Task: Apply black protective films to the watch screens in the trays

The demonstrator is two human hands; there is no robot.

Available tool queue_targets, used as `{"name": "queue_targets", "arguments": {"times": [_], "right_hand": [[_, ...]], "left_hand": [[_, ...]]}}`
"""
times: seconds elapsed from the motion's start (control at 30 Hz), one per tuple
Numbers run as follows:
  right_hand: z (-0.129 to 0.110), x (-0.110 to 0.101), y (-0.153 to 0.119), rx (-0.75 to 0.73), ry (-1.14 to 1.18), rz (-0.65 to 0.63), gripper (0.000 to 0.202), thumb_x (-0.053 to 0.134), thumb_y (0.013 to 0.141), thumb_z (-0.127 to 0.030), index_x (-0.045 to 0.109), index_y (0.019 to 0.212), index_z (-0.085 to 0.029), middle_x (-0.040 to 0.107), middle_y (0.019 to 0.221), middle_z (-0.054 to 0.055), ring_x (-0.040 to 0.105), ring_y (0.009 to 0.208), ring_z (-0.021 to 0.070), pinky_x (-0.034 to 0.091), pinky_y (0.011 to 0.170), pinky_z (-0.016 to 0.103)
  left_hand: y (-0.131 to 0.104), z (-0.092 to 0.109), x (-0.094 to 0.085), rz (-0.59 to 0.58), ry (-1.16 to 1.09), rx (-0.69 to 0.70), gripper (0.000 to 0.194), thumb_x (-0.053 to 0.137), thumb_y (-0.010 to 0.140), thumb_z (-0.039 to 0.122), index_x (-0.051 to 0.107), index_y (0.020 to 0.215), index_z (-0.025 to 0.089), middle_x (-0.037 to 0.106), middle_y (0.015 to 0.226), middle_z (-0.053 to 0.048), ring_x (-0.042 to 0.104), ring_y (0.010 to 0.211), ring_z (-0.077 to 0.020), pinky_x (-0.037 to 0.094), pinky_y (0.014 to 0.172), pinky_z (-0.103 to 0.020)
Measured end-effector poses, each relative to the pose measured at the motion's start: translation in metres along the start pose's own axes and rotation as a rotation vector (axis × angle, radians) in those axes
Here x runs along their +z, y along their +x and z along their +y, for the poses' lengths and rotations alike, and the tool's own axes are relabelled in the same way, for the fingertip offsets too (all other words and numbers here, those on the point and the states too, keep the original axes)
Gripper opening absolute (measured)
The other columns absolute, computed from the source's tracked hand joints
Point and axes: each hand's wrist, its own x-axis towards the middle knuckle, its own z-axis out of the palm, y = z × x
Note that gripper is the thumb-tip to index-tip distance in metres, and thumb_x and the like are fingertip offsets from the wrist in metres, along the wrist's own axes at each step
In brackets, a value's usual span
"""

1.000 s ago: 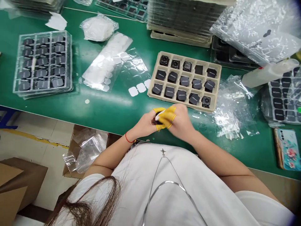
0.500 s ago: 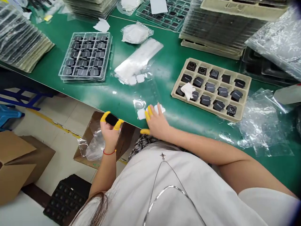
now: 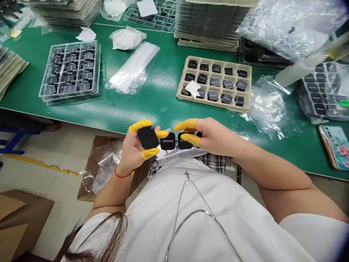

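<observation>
My left hand [image 3: 133, 142], in yellow finger covers, grips a black rounded-square piece [image 3: 147, 137] just off the table's front edge. A clear plastic strip [image 3: 181, 154] with several black labels lies beneath my hands; one label [image 3: 167, 141] shows printed "HiFuture" text. My right hand [image 3: 201, 134], also with yellow finger covers, has its thumb and finger around another black label [image 3: 185, 145] on that strip. Part of a further dark label shows beside my right fingers.
A beige tray [image 3: 215, 101] of black watch-like pieces stands behind my right hand. Clear trays [image 3: 95, 69] sit back left. White film [image 3: 133, 69], crumpled plastic [image 3: 272, 102] and a phone [image 3: 335, 145] lie on the green table. An open carton [image 3: 87, 174] is below left.
The view has shifted right. My left hand has come up closer to my right hand with the black piece. The labelled strip now shows beneath my hands; my right hand has left the small white pieces.
</observation>
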Motion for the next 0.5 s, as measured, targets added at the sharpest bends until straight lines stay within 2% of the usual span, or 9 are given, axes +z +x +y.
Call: {"name": "queue_targets", "arguments": {"times": [0.03, 0.1, 0.17, 0.23, 0.37, 0.5], "right_hand": [[0.0, -0.004, -0.009, 0.016, -0.032, 0.04, 0.031, 0.055, 0.089, -0.024, 0.067, 0.117, -0.019, 0.075, 0.092, 0.003, 0.068, 0.076, 0.0162, 0.05, 0.065, 0.026], [0.001, -0.008, -0.027, 0.021, -0.08, 0.098, 0.036, 0.058, 0.088, -0.027, 0.064, 0.123, -0.019, 0.074, 0.091, 0.004, 0.067, 0.076, 0.0171, 0.049, 0.064, 0.027], [0.005, -0.01, -0.045, -0.001, -0.126, 0.117, 0.039, 0.06, 0.087, -0.029, 0.063, 0.125, -0.02, 0.073, 0.094, 0.004, 0.066, 0.077, 0.0173, 0.048, 0.065, 0.027], [0.008, -0.013, -0.058, -0.025, -0.221, 0.135, 0.036, 0.06, 0.087, -0.027, 0.065, 0.122, -0.021, 0.073, 0.091, 0.003, 0.065, 0.076, 0.0179, 0.046, 0.065, 0.027], [0.015, -0.023, -0.067, -0.109, -0.453, 0.23, 0.021, 0.057, 0.09, -0.024, 0.072, 0.104, -0.021, 0.069, 0.075, 0.003, 0.062, 0.073, 0.019, 0.045, 0.074, 0.032], [0.035, -0.039, -0.054, -0.207, -0.527, 0.339, 0.018, 0.054, 0.093, -0.026, 0.071, 0.092, -0.021, 0.066, 0.071, 0.003, 0.059, 0.071, 0.0172, 0.046, 0.086, 0.036]], "left_hand": [[0.003, 0.003, 0.012, -0.013, -0.007, -0.047, 0.058, 0.083, 0.071, 0.032, 0.053, 0.121, 0.028, 0.073, 0.094, -0.001, 0.074, 0.097, -0.0257, 0.055, 0.101, -0.048], [0.006, 0.006, 0.033, -0.001, -0.023, -0.11, 0.062, 0.084, 0.07, 0.033, 0.052, 0.122, 0.026, 0.072, 0.102, -0.002, 0.074, 0.095, -0.0249, 0.061, 0.089, -0.039], [0.008, 0.008, 0.05, 0.018, -0.07, -0.143, 0.063, 0.084, 0.07, 0.034, 0.051, 0.124, 0.027, 0.071, 0.103, -0.002, 0.074, 0.098, -0.0243, 0.061, 0.086, -0.034], [0.008, 0.01, 0.062, -0.012, -0.147, -0.21, 0.062, 0.083, 0.072, 0.034, 0.051, 0.125, 0.027, 0.072, 0.1, -0.002, 0.073, 0.1, -0.0237, 0.061, 0.086, -0.032], [0.02, 0.01, 0.075, -0.153, -0.321, -0.464, 0.062, 0.083, 0.071, 0.033, 0.052, 0.123, 0.022, 0.076, 0.096, -0.005, 0.074, 0.095, -0.0229, 0.061, 0.079, -0.028], [0.053, -0.002, 0.08, -0.196, -0.413, -0.673, 0.053, 0.081, 0.074, 0.025, 0.055, 0.119, 0.018, 0.076, 0.099, -0.007, 0.074, 0.087, -0.0179, 0.06, 0.073, -0.022]]}}
